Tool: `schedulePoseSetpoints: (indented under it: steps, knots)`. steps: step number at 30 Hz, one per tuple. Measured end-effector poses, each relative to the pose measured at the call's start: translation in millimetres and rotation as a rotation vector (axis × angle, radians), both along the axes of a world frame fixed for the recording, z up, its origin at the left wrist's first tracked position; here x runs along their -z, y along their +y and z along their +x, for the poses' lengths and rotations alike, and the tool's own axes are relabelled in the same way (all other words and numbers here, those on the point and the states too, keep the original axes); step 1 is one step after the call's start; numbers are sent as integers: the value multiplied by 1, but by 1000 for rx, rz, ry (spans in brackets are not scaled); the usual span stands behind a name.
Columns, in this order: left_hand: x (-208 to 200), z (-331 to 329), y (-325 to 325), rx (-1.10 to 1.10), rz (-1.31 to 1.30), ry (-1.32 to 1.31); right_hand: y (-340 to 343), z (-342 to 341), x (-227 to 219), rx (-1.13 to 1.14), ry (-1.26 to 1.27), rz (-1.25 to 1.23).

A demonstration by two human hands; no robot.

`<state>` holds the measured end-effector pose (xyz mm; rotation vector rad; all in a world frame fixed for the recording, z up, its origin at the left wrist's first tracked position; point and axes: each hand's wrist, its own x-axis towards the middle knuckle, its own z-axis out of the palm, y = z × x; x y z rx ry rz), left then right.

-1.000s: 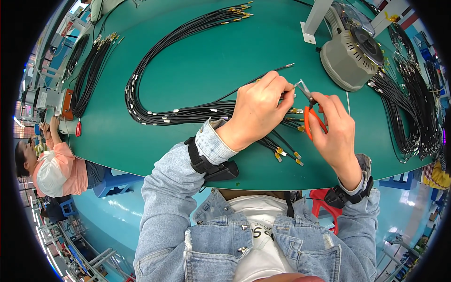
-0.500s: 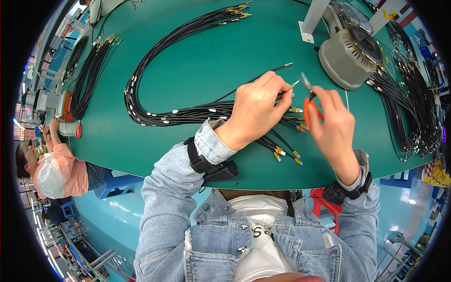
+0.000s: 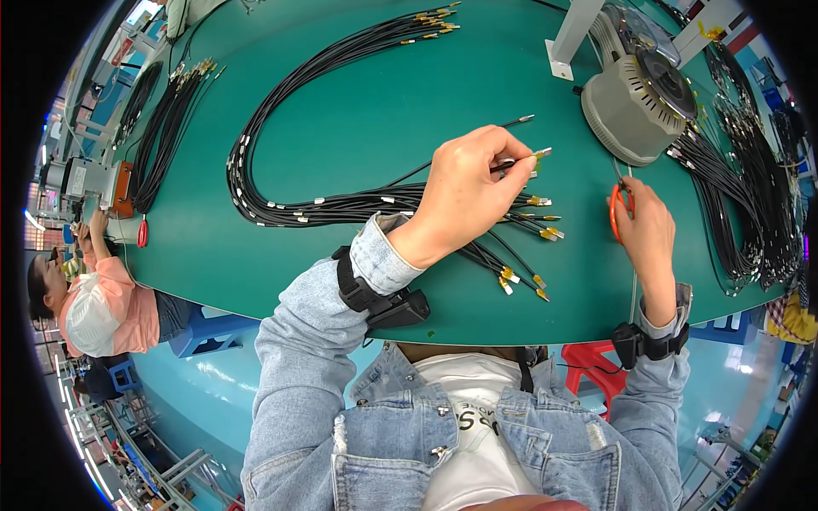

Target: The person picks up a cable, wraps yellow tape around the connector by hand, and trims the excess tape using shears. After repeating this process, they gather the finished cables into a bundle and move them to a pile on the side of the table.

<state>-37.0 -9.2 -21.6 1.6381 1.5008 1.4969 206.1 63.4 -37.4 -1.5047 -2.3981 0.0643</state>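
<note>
My left hand (image 3: pixel 467 189) pinches a black cable near its end, where a connector tip (image 3: pixel 544 153) with a bit of yellow tape sticks out past the fingertips. Under that hand lies a long bundle of black cables (image 3: pixel 290 213), curved in a U, with small white labels along it. Several of its yellow-taped ends (image 3: pixel 545 232) fan out to the right of the hand. Farther right, orange-handled scissors (image 3: pixel 615 217) are in my right hand (image 3: pixel 652 234), blades pointing away from me toward the grey machine; fingers partly hide the handles.
A round grey machine (image 3: pixel 630 115) stands at the back right beside a white metal post (image 3: pixel 569 43). More cable bundles lie at the right (image 3: pixel 733 196) and left (image 3: pixel 162 140) of the green table (image 3: pixel 375 111). A co-worker (image 3: pixel 111 298) sits at the left edge.
My right hand with the scissors has moved right and toward me, away from the left hand. At the cable end in my left hand, yellow tape now shows.
</note>
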Motion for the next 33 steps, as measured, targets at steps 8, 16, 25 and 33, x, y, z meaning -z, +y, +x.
schedulePoseSetpoints:
  steps: [8, 16, 25, 33]
  knots:
    - [-3, 0, 0, 54, -81, 58, 2, -5, -14, -16, 9, 71]
    - [-1, 0, -1, 90, -84, 118, -7, -74, -53, -612, 467, -165]
    - [4, 1, -1, 81, -29, 147, 4, -82, -63, -770, 207, -129]
    - [4, 0, -1, 72, -8, 162, 10, -85, -67, -845, 15, -40]
